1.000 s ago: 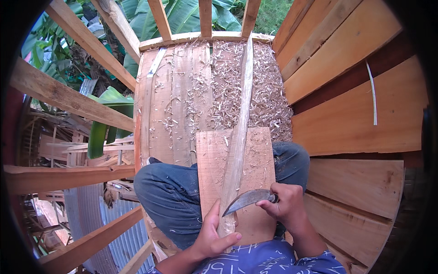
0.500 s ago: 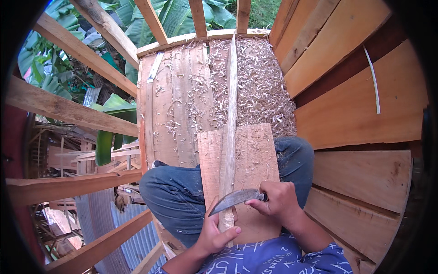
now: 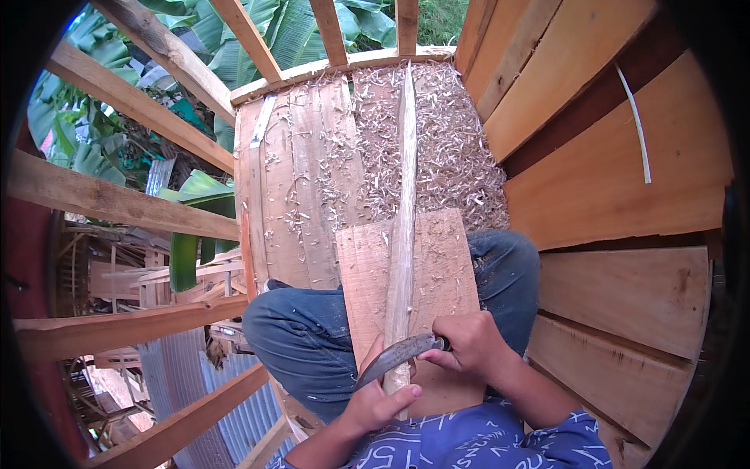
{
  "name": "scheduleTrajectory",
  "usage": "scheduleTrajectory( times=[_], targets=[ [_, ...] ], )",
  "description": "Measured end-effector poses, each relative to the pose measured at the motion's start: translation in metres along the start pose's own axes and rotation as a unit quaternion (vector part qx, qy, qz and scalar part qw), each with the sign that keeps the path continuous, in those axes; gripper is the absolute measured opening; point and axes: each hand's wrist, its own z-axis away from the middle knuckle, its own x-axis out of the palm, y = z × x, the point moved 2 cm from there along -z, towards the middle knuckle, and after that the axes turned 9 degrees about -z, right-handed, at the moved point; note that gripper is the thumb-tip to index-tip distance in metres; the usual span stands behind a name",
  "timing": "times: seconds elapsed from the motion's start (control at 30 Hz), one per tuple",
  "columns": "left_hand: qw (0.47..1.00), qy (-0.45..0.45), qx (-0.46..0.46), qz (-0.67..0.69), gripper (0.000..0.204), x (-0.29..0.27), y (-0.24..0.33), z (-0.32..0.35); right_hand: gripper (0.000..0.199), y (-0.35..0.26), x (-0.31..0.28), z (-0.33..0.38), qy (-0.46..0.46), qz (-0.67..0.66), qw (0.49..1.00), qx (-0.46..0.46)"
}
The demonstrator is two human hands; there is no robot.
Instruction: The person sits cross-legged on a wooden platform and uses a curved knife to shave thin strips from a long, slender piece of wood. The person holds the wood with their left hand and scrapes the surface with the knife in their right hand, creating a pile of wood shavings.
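A long, pale wooden stick (image 3: 404, 203) points away from me, its near end by my waist and its far end tapering to a point. Beneath its near half, a square wooden board (image 3: 441, 273) rests across my lap. My left hand (image 3: 379, 402) is closed round the near end of the stick, thumb on top. My right hand (image 3: 466, 344) grips the handle of a curved knife (image 3: 394, 358). The dark blade lies across the stick, its tip above my left hand. Most of the handle is hidden in my fist.
Curly wood shavings (image 3: 453, 148) cover the right part of the plank floor (image 3: 273, 187) ahead. Wooden slats (image 3: 141, 195) rail off the left and front, with banana leaves (image 3: 305, 35) beyond. A plank wall (image 3: 617, 172) stands at the right, a thin pale strip (image 3: 637, 125) against it.
The knife and my right hand have moved slightly nearer to me, and the blade has turned more steeply. The stick's far end has shifted a little to the right.
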Motion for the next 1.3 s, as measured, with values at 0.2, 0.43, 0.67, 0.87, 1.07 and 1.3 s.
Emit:
scheduleTrajectory(
  times=[0.2,0.43,0.67,0.87,1.07,1.3],
  targets=[
    [1.0,-0.029,0.002,0.009,0.077,0.002,0.002,0.003,0.037,0.004,-0.02,-0.003,0.032,-0.005,0.998,0.056],
    [0.992,-0.09,-0.032,0.087,0.074,-0.003,0.004,-0.004,0.033,0.01,-0.023,-0.001,0.08,-0.053,0.99,0.103],
    [0.993,-0.089,-0.033,0.07,0.074,0.009,0.009,0.002,0.035,0.006,-0.025,0.004,0.046,-0.089,0.99,0.102],
    [0.99,-0.096,-0.057,0.089,0.079,0.01,0.015,-0.006,0.032,0.0,-0.025,0.011,-0.019,-0.09,0.994,0.056],
    [0.99,-0.109,-0.072,0.056,0.081,0.015,0.018,-0.006,0.034,0.023,-0.026,0.015,0.05,-0.123,0.984,0.116],
    [0.986,-0.114,-0.073,0.099,0.084,0.023,0.024,-0.011,0.04,-0.003,-0.029,0.017,-0.029,-0.095,0.992,-0.075]
  ],
)
